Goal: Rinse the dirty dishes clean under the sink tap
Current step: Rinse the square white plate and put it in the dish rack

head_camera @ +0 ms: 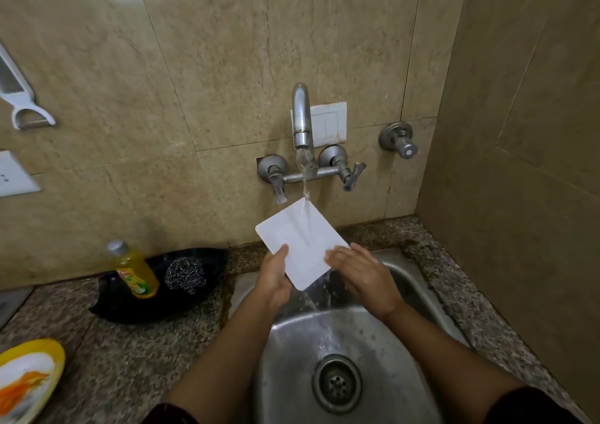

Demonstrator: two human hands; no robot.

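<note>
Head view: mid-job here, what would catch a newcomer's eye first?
The white square plate, tilted over the steel sink, with water from the wall tap running down it. The left hand grips its lower-left corner and the right hand lays flat fingers on its right edge. On the counter to the left, a yellow soap bottle and steel scourer sit in a black tray, and a soiled yellow-rimmed plate lies at lower left.

We note yellow plate (29, 378) cut by left edge; left hand (274, 277) fingers hidden behind white square plate (292, 238); bottle (134, 269) label unreadable.
</note>
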